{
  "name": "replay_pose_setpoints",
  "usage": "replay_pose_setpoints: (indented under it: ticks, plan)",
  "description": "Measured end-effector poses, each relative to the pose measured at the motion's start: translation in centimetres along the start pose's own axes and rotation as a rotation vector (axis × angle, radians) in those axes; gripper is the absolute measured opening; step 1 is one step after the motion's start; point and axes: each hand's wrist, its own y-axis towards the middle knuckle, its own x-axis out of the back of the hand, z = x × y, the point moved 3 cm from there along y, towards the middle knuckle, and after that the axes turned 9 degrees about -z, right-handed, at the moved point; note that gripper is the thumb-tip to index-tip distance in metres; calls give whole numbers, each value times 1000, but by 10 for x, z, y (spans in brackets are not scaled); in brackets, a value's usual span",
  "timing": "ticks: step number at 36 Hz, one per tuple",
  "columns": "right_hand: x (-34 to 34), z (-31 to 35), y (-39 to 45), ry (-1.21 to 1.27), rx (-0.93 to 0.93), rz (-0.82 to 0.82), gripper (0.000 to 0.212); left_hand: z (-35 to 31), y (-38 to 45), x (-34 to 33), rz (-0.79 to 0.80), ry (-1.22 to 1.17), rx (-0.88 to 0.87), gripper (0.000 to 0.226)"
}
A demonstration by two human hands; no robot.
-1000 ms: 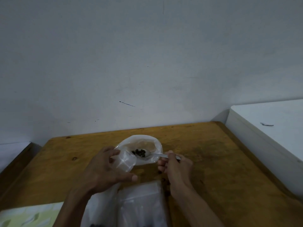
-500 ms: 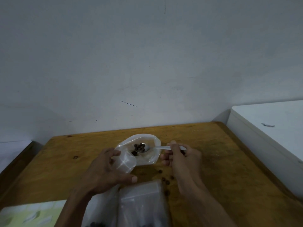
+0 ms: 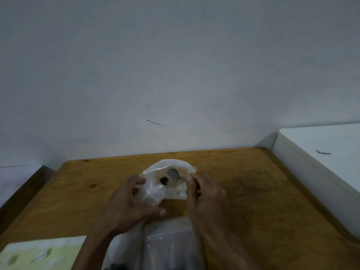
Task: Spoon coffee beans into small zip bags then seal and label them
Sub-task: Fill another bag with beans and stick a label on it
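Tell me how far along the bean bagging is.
Done: a few beans already lie in the open zip bag. In hand: the left hand grips the bag while the right hand holds the spoon at its mouth. Left: more filling perhaps, then sealing and labelling.

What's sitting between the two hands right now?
In the head view, the small zip bag sits between the left hand and right hand, its mouth held open. The spoon bowl and a few coffee beans are inside it.
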Motion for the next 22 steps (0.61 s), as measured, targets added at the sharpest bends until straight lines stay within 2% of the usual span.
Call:
replay_pose_setpoints:
  ticks: [10, 14, 18, 22]
  plan:
    - [-28, -14, -22, -81, -269, -40, 14, -8, -7, -2, -31, 72, -103, 111]
    - [-34, -29, -23, -34, -502, -30, 24, -13, -5, -1, -22, 56, -133, 107]
    - [-35, -37, -23, 93, -723, 19, 31, -16, -2, -2, -33, 111, -136, 117]
    - [-33, -41, -22, 229, -941, 17, 34, -18, 0, -1, -32, 152, -152, 110]
